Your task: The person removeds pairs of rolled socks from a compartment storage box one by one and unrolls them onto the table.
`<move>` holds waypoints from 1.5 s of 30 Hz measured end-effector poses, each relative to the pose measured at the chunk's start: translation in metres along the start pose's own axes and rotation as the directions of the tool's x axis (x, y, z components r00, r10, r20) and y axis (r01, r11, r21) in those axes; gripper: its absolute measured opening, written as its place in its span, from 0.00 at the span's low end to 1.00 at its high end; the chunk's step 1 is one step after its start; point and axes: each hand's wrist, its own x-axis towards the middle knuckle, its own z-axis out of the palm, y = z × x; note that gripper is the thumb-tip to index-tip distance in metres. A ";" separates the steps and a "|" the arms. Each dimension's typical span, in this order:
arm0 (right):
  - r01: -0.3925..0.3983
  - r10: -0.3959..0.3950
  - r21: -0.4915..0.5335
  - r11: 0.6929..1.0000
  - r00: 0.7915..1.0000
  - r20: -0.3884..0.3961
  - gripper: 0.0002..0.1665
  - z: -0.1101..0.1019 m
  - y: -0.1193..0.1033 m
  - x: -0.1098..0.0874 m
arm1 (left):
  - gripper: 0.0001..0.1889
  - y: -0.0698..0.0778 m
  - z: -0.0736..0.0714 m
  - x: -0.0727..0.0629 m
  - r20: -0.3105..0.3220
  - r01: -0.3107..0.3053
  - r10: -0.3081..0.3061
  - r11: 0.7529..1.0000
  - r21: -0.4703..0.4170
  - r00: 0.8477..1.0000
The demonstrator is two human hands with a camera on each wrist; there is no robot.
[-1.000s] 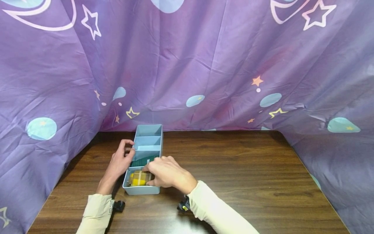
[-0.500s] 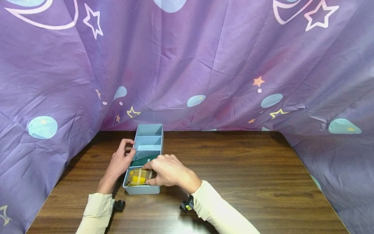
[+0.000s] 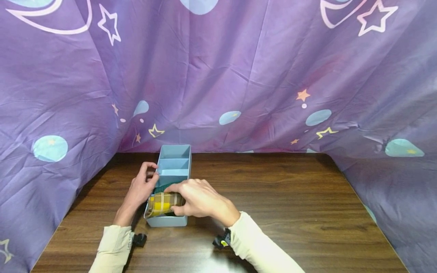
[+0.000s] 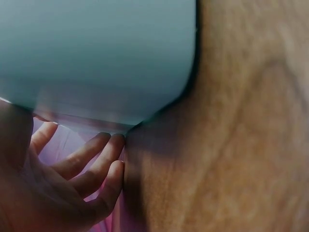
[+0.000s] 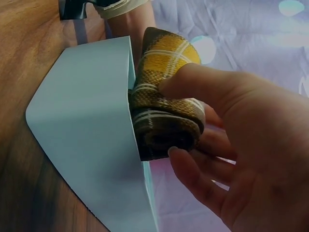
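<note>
My right hand pinches a rolled yellow-and-brown plaid cloth between thumb and fingers. The roll is at the rim of the front compartment of a long light-blue divided box; its coiled end faces the right wrist camera, where the plaid cloth stands partly above the box wall. My left hand touches the box's left side with its fingertips; in the left wrist view the fingers reach along the outer wall. A dark green cloth lies in the second compartment, partly hidden by my right hand.
The box's far compartments lie beyond the green cloth, split by thin dividers. The box stands on a brown wooden table, left of the middle. A purple curtain with stars hangs behind the table and at both sides.
My right hand has lifted the plaid roll upward from inside the front compartment to its rim, tilting it. The left hand stays at the box's side.
</note>
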 end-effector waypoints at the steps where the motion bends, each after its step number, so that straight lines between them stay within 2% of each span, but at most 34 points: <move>1: 0.002 -0.002 0.004 1.000 1.000 -0.010 0.31 -0.001 0.000 -0.001 | 0.16 0.000 0.000 0.000 -0.001 0.000 0.000 1.000 0.000 1.000; 11: 0.031 -0.024 0.061 0.998 0.993 -0.112 0.30 -0.007 0.008 -0.011 | 0.17 0.001 0.000 0.000 0.009 0.016 -0.016 1.000 -0.004 1.000; 17: 0.025 -0.012 0.081 0.996 0.988 -0.155 0.32 -0.012 0.012 -0.017 | 0.17 0.001 0.000 0.001 0.003 0.024 -0.024 1.000 -0.003 1.000; 25: 0.066 -0.036 0.181 0.981 0.986 -0.161 0.30 -0.015 0.022 -0.024 | 0.17 0.000 0.000 0.000 0.009 0.019 -0.019 1.000 -0.003 1.000; 33: 0.060 -0.020 0.253 0.966 0.987 -0.158 0.30 -0.015 0.031 -0.035 | 0.17 0.000 0.000 0.001 0.012 0.022 -0.022 1.000 0.004 1.000; 45: 0.050 0.007 0.283 0.958 0.980 -0.198 0.31 -0.021 0.040 -0.051 | 0.17 0.000 0.001 0.000 0.005 0.016 -0.016 1.000 -0.009 1.000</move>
